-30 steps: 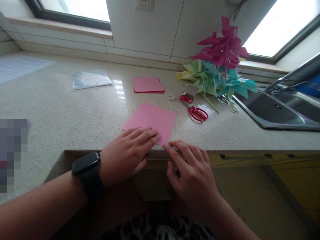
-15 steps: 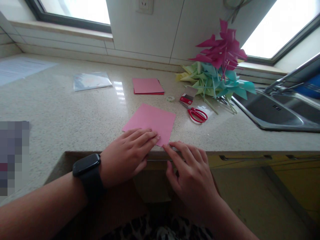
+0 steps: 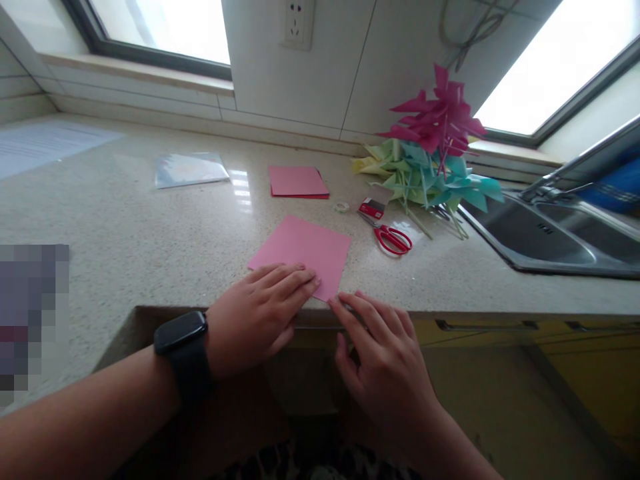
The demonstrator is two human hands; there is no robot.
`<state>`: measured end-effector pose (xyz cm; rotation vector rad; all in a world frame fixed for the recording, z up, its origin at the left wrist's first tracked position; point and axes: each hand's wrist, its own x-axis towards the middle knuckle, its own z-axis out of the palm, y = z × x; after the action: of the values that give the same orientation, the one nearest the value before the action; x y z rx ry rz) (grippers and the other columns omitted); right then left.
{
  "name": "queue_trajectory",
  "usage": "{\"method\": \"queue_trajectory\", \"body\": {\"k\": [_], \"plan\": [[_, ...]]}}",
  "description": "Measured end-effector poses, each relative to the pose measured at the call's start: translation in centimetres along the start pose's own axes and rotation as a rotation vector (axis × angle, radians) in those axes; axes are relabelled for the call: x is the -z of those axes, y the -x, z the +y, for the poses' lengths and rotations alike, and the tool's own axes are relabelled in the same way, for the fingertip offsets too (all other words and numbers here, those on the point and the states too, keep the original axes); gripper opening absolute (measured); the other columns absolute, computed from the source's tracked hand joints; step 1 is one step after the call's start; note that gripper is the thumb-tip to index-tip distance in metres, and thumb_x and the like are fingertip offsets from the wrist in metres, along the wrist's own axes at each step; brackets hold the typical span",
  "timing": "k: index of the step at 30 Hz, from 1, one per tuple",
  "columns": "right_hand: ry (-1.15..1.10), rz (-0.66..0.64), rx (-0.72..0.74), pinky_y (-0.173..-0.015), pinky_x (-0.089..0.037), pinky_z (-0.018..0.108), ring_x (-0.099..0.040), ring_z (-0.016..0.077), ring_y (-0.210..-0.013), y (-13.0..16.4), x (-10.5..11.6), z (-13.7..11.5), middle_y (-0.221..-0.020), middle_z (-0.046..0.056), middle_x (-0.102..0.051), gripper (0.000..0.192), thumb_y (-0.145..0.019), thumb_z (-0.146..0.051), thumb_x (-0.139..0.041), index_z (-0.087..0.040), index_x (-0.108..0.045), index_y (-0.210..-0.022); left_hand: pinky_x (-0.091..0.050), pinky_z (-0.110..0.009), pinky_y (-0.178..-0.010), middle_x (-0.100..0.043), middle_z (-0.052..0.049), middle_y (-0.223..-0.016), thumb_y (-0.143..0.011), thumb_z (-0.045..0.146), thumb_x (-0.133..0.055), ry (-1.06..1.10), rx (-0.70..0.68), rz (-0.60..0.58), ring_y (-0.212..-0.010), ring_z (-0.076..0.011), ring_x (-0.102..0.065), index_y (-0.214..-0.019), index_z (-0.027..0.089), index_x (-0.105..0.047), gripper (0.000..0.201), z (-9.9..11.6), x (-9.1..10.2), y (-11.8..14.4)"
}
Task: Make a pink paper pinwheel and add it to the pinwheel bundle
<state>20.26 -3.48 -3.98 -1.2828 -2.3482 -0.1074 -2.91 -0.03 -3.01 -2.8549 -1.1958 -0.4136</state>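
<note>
A pink paper square (image 3: 305, 253) lies flat on the speckled countertop (image 3: 125, 233), near its front edge, one corner pointing toward the person at 6 o'clock. The left hand (image 3: 257, 317) rests palm down with its fingers (image 3: 293, 283) stretched out flat and close together, pressing the sheet's near-left edge; nothing is gripped. A black watch (image 3: 183, 340) sits on that wrist. The right hand (image 3: 383, 350) lies just beside it, fingers loosely spread and slightly curled, the index fingertip touching the paper's near corner at the counter edge; it pinches nothing that can be seen.

From the sheet, a stack of pink paper (image 3: 297, 181) lies at 12 o'clock, red scissors (image 3: 393, 237) at 2 o'clock, and a heap of paper pinwheels (image 3: 430, 157) beyond them, next to the steel sink (image 3: 555, 233).
</note>
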Motion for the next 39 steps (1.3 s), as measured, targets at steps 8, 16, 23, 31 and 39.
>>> {"method": "queue_trajectory", "body": {"k": [8,16,23,31,39], "plan": [[0.035,-0.001,0.002,-0.100,-0.039,0.045,-0.055,0.0268,-0.119,-0.10,-0.04,-0.13,-0.131,0.005,-0.066,0.041,-0.095,-0.019,-0.054,-0.021,-0.060,-0.135,-0.030,-0.044,-0.119,-0.048,-0.008,-0.152,-0.087,0.020,-0.060,0.015,0.001,0.003,-0.139,-0.0254,-0.042,-0.147,0.016,-0.043,0.063,0.08,0.05,-0.13],[0.043,-0.006,0.003,-0.098,-0.039,0.046,-0.055,0.0272,-0.118,-0.31,-0.13,-0.18,-0.130,0.005,-0.066,0.041,-0.094,-0.019,-0.054,-0.021,-0.060,-0.135,-0.030,-0.045,-0.119,-0.048,-0.009,-0.152,-0.087,0.020,-0.059,0.022,-0.004,-0.005,-0.139,-0.0265,-0.042,-0.147,0.016,-0.043,0.063,0.07,0.09,-0.12],[0.003,0.011,0.025,-0.099,-0.040,0.045,-0.055,0.0267,-0.121,-0.10,0.04,0.09,-0.132,0.005,-0.066,0.039,-0.094,-0.018,-0.054,-0.020,-0.061,-0.133,-0.032,-0.045,-0.117,-0.049,-0.011,-0.150,-0.087,0.020,-0.060,0.030,-0.021,0.005,-0.137,-0.0274,-0.044,-0.146,0.014,-0.044,0.061,0.04,0.14,-0.16],[-0.008,0.041,0.072,-0.100,-0.040,0.046,-0.055,0.0273,-0.124,0.22,-0.16,0.45,-0.134,0.005,-0.065,0.040,-0.093,-0.016,-0.055,-0.020,-0.062,-0.132,-0.034,-0.044,-0.116,-0.050,-0.011,-0.149,-0.086,0.019,-0.060,0.018,-0.021,0.031,-0.135,-0.0269,-0.046,-0.144,0.014,-0.045,0.061,0.05,0.16,-0.01],[0.015,0.028,0.054,-0.100,-0.040,0.046,-0.055,0.0275,-0.122,-0.01,-0.32,0.25,-0.134,0.006,-0.065,0.041,-0.094,-0.017,-0.055,-0.021,-0.061,-0.134,-0.032,-0.045,-0.117,-0.049,-0.010,-0.150,-0.086,0.019,-0.059,0.018,-0.019,0.029,-0.136,-0.0270,-0.044,-0.145,0.014,-0.045,0.061,0.09,0.07,-0.09]]}}
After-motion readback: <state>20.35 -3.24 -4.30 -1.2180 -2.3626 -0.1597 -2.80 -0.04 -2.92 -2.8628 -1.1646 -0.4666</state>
